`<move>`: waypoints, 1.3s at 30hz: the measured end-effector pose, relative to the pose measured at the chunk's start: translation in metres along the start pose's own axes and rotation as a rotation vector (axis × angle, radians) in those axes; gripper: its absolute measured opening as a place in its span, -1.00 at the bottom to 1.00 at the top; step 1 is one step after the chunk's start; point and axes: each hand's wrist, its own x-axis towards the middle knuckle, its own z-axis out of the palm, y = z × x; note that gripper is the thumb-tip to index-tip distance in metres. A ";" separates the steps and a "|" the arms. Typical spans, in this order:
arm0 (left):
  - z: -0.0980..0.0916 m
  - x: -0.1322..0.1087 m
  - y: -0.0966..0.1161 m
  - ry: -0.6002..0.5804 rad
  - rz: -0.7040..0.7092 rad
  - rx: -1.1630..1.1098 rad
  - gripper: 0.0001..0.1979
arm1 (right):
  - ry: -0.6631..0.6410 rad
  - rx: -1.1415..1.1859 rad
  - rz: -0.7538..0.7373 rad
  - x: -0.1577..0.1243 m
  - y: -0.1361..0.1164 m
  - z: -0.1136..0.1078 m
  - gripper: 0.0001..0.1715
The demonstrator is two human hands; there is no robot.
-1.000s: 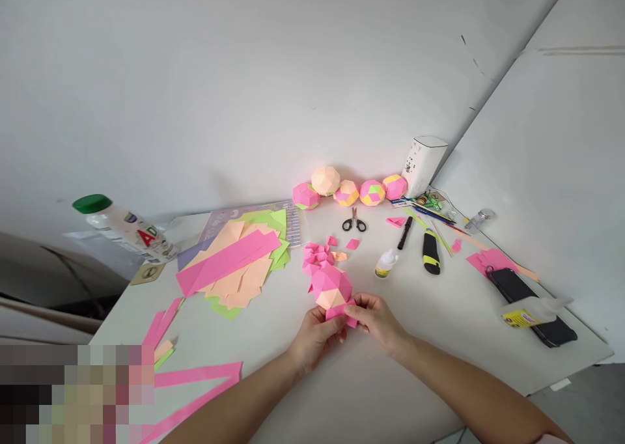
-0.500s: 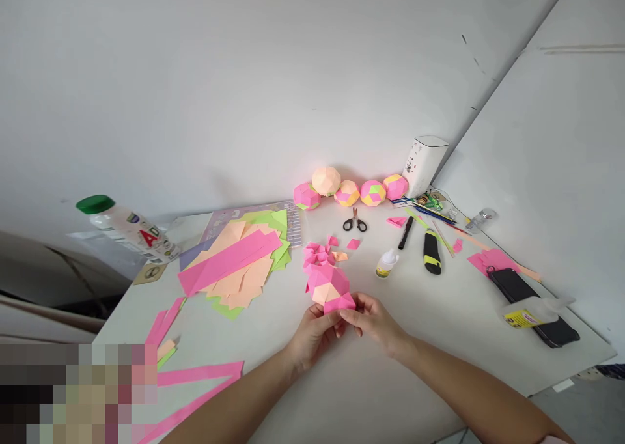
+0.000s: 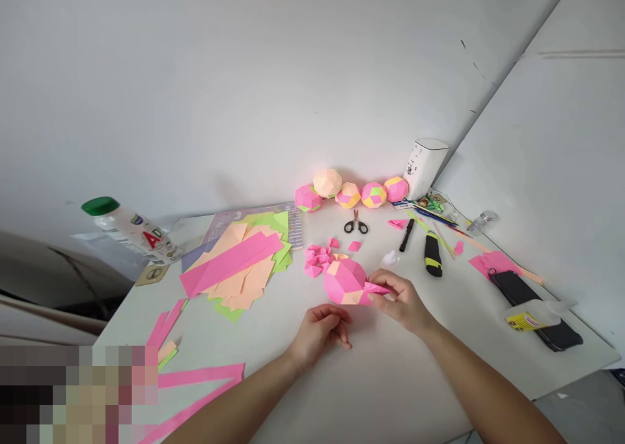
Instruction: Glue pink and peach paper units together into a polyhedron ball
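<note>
My right hand (image 3: 403, 301) pinches a pink flap of a faceted paper ball (image 3: 344, 281), pink with peach facets, and holds it above the table. My left hand (image 3: 322, 333) is just below and left of the ball, apart from it; its fingers are loosely curled with gaps between them and nothing shows in them. Behind the ball lies a cluster of small folded pink paper pieces (image 3: 317, 258). A small white glue bottle (image 3: 390, 258) is partly hidden behind my right hand.
Finished paper balls (image 3: 374, 194) line the wall. Scissors (image 3: 356, 224), a black pen (image 3: 407, 234) and a utility knife (image 3: 432, 254) lie behind my hands. To the left are stacked paper sheets (image 3: 234, 262) and a green-capped bottle (image 3: 131, 229); to the right, a phone (image 3: 522, 301) and larger glue bottle (image 3: 532, 315).
My left hand has let go of the paper ball and dropped slightly below it. My right hand has carried the ball to the right and turned it.
</note>
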 end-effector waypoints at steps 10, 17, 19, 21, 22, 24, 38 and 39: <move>-0.016 0.006 0.013 0.065 0.173 0.035 -0.56 | -0.191 -0.012 -0.120 -0.006 0.000 0.005 -0.96; -0.016 -0.001 0.009 -0.394 0.099 0.013 -0.35 | -0.318 -0.002 0.070 -0.006 0.001 0.009 -0.94; -0.017 0.000 0.008 -0.366 0.150 0.033 -0.39 | -0.341 0.036 0.160 -0.006 0.002 0.007 -0.89; -0.018 0.001 0.007 -0.317 0.196 0.055 -0.40 | -0.359 0.090 0.247 -0.006 0.003 0.006 -0.83; -0.018 0.002 0.007 -0.293 0.210 0.066 -0.40 | -0.371 0.122 0.283 -0.005 0.004 0.006 -0.79; -0.018 0.002 0.008 -0.264 0.225 0.085 -0.39 | -0.382 0.181 0.325 -0.005 0.005 0.006 -0.72; -0.021 0.002 0.008 -0.265 0.246 0.062 -0.58 | -0.193 0.326 0.376 -0.006 0.011 0.020 -0.69; -0.021 0.002 0.008 -0.262 0.246 0.059 -0.57 | -0.180 0.340 0.385 -0.006 0.011 0.021 -0.69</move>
